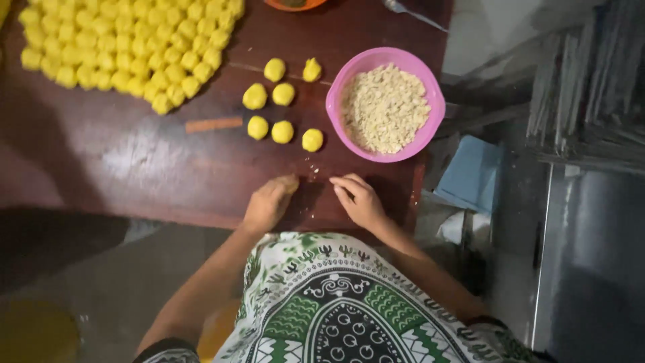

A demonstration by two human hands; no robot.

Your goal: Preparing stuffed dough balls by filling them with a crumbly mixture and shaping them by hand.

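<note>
- A pink bowl (385,104), upper right of centre, holds pale crumbly filling (384,107).
- An orange dish (294,4) is cut off by the top edge.
- The dark wooden surface (134,154) carries a large cluster of yellow dough balls (127,44) at upper left; grey floor lies to the right.
- Seven loose yellow balls (282,101) sit centre frame, just above both hands.
- The left hand (270,202) rests with fingers curled closed on the surface; whether it holds anything cannot be told.
- The right hand (359,199) lies beside it, fingers loosely bent, empty.

I see a big patch of yellow balls (127,47) far left on the surface (134,161), an orange dish (294,4), a blue cloth (472,173) off right.
</note>
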